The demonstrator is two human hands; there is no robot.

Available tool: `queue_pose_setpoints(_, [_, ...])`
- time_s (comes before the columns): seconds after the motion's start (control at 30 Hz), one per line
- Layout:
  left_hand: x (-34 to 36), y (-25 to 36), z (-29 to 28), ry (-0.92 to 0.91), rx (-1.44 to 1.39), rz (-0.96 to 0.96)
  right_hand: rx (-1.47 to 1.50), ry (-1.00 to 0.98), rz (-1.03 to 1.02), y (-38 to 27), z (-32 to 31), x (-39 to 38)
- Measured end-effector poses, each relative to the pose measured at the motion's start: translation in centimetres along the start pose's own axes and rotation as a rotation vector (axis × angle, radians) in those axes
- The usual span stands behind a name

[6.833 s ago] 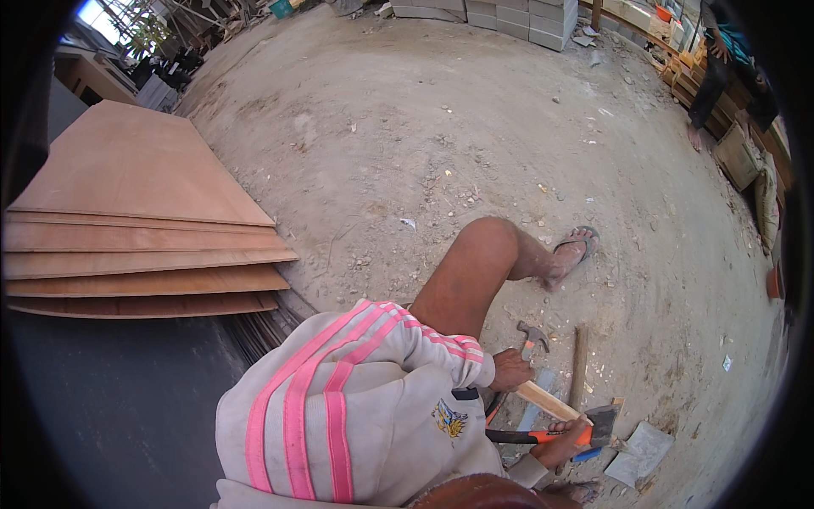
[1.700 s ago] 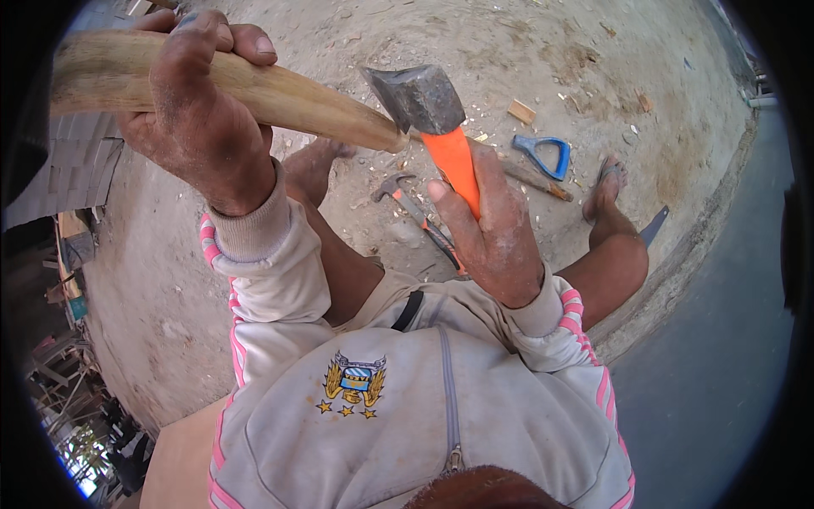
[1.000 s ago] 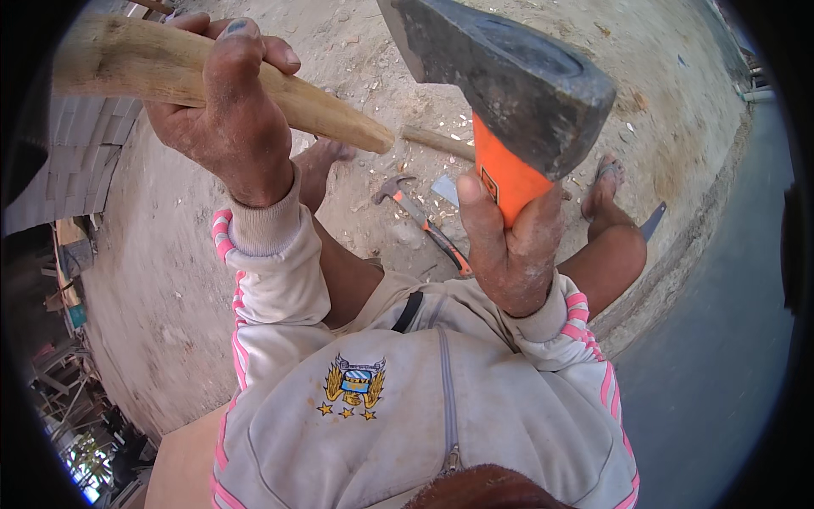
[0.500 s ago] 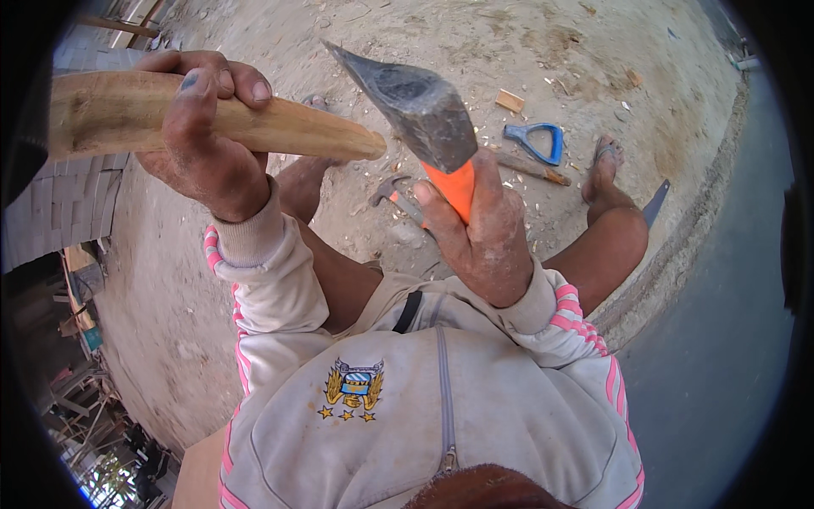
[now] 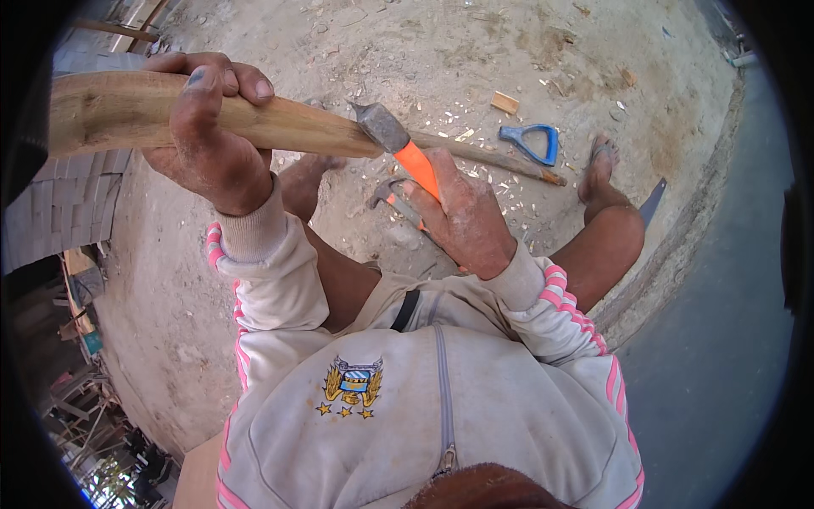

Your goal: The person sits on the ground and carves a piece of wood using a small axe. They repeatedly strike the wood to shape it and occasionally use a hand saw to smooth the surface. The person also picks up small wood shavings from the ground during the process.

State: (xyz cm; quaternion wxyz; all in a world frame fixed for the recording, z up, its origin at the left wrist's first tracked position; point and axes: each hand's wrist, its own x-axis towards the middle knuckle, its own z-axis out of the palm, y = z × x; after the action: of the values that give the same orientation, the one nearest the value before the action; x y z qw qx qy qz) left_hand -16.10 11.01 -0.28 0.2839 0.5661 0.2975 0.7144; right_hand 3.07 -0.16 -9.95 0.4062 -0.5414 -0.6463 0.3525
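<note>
My left hand [image 5: 208, 127] is wrapped around a long pale piece of wood [image 5: 305, 127], holding it up level at the upper left. Its left end runs to the picture's rim. My right hand [image 5: 471, 216] grips the orange handle of a hatchet [image 5: 384, 127]. The dark metal head lies at the tapered right end of the wood and seems to touch it. How deep the edge sits in the wood cannot be made out.
On the sandy ground lie a claw hammer [image 5: 387, 192], a wooden pole [image 5: 500, 159], a blue D-shaped handle [image 5: 534, 144], a small wood block [image 5: 505, 103] and scattered chips. A saw blade [image 5: 653, 202] shows beside my right knee. Grey blocks [image 5: 80, 199] are stacked at left.
The hatchet has come down and away from me, from above the ground beside the wood onto the wood's right end. My left hand and the wood have barely moved.
</note>
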Motion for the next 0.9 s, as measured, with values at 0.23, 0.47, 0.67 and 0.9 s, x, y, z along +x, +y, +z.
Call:
queue_pose_setpoints(0.23, [-0.3, -0.5, 0.7, 0.015, -0.054, -0.019, 0.139, 0.241, -0.158, -2.7, -1.4, 0.4])
queue_pose_setpoints(0.47, [0.4, 0.1, 1.9, 0.044, -0.035, 0.006, 0.018, -0.019, 0.130, 2.8, 1.4, -1.3])
queue_pose_setpoints(0.67, [-0.5, -0.1, 1.5, 0.095, 0.012, 0.005, 0.205, 0.216, -0.061, -2.6, -0.9, -0.5])
queue_pose_setpoints(0.9, [-0.1, 0.1, 2.1, 0.090, -0.006, 0.036, 0.013, -0.025, 0.104, 1.2, 0.2, -0.4])
